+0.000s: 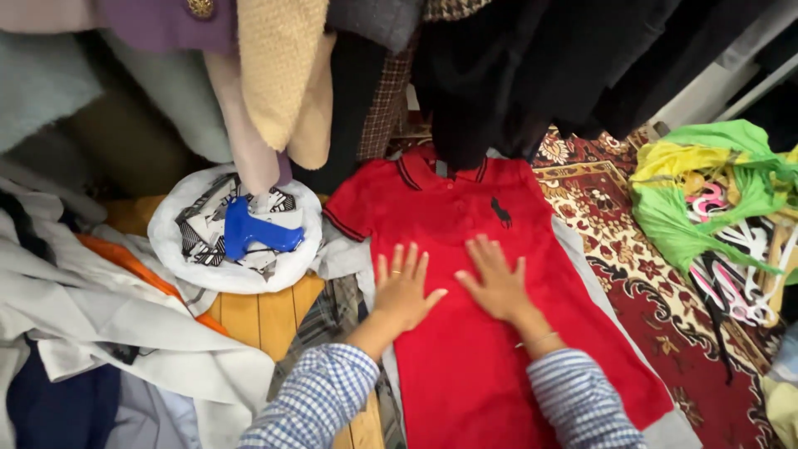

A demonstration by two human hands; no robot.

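Observation:
A red polo shirt (453, 220) with a dark striped collar and a small dark chest emblem lies flat, face up, on a grey cloth. My left hand (403, 287) presses palm down on the shirt's left side, fingers spread, a ring on one finger. My right hand (496, 281) rests flat beside it on the middle of the shirt, fingers apart. Both arms wear blue checked sleeves. Neither hand holds anything.
A blue tagging gun (253, 234) lies on a round white cushion (179, 241) at the left. Hanging coats and dark garments (499, 66) crowd the top. A green bag with plastic hangers (731, 241) sits at the right on a patterned red rug (648, 283). White and orange clothes (108, 316) pile at the left.

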